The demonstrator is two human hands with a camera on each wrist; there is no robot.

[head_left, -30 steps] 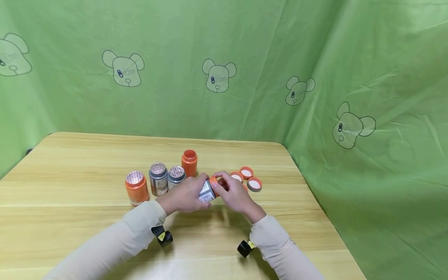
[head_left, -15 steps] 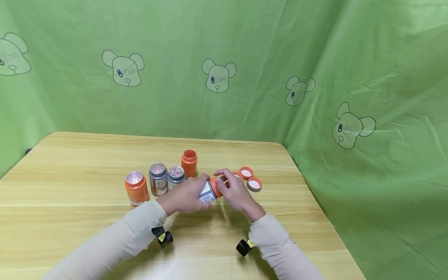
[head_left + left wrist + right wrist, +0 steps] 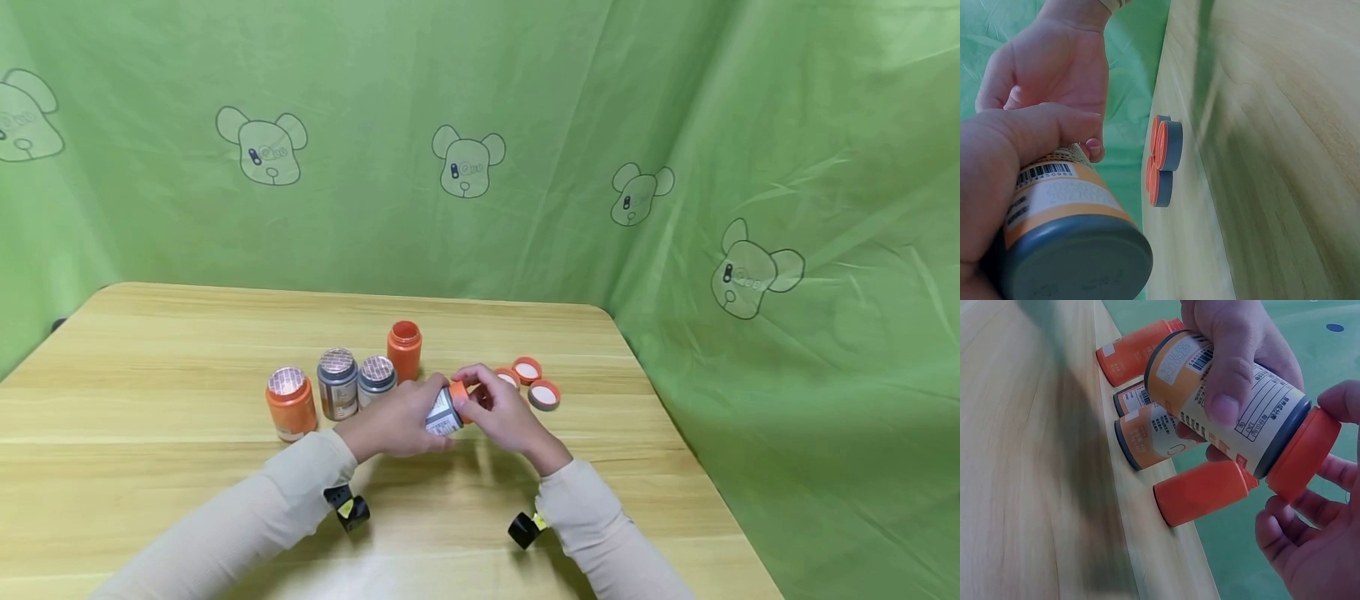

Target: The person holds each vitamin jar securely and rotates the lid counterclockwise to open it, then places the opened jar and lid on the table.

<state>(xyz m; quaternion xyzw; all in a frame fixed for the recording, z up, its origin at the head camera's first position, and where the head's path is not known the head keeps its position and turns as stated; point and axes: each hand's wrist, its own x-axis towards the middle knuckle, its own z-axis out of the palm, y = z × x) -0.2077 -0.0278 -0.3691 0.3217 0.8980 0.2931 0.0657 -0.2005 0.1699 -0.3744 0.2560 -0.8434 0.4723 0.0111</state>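
Note:
My left hand (image 3: 401, 421) grips a dark grey pill bottle (image 3: 1235, 406) with an orange and white label, its thumb lying across the label in the right wrist view. Tilted on its side, the bottle points its orange screw cap (image 3: 1304, 453) to the right. The cap sits on the bottle's neck. Thumb and fingertips of my right hand (image 3: 510, 412) pinch the cap's rim. In the left wrist view, the bottle's dark base (image 3: 1079, 262) faces the camera, and the cap is hidden behind the bottle and left hand.
Left of the hands stand an orange bottle (image 3: 292, 415) and two grey bottles (image 3: 338, 393) with foil-sealed mouths. Behind them is an orange bottle (image 3: 405, 358) with its mouth uncovered. Several loose caps (image 3: 543, 397) lie on the wooden table at right. Green cloth (image 3: 525, 233) hangs behind.
Half a second ago the right fingers were loosened and lifted off part of the cap; now they close round it again. The bottle and left hand stay nearly in place.

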